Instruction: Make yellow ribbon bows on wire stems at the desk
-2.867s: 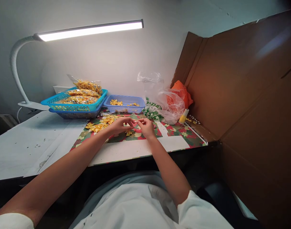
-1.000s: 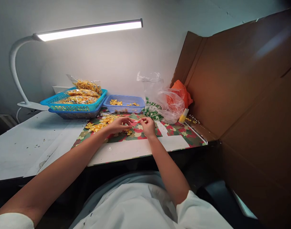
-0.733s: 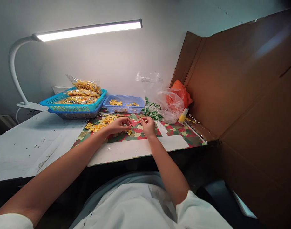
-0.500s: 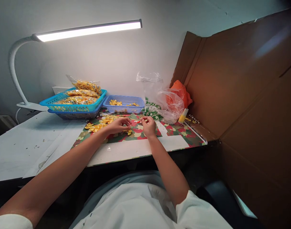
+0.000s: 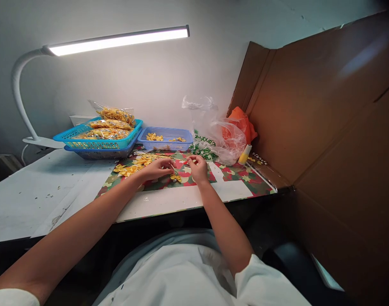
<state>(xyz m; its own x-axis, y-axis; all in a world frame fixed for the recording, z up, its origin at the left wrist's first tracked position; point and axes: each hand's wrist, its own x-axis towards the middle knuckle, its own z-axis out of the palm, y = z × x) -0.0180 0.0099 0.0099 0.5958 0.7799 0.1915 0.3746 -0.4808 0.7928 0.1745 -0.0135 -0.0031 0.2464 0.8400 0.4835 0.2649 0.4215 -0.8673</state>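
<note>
My left hand is closed in a pinch above the patterned mat. Just below its fingertips is a small yellow bow with a shiny bit at its lower edge. Whether a thin strand joins the bow to these fingers I cannot tell. A short gap to the right, my right hand also pinches, thumb against forefinger. Something small and reddish shows at its fingertips, too fine to name. Behind and left of my left hand lies a loose pile of yellow bows, partly covered by that hand.
A blue basket with yellow pieces stands at the back. Left of it, a turquoise basket holds bagged yellow goods. Plastic bags, a yellow bottle and a cardboard wall bound the right. A lamp hangs overhead.
The small yellow bow beneath my left hand shows more fully now, slightly further right. My left fingers have shifted a little; my right hand stays almost in place.
</note>
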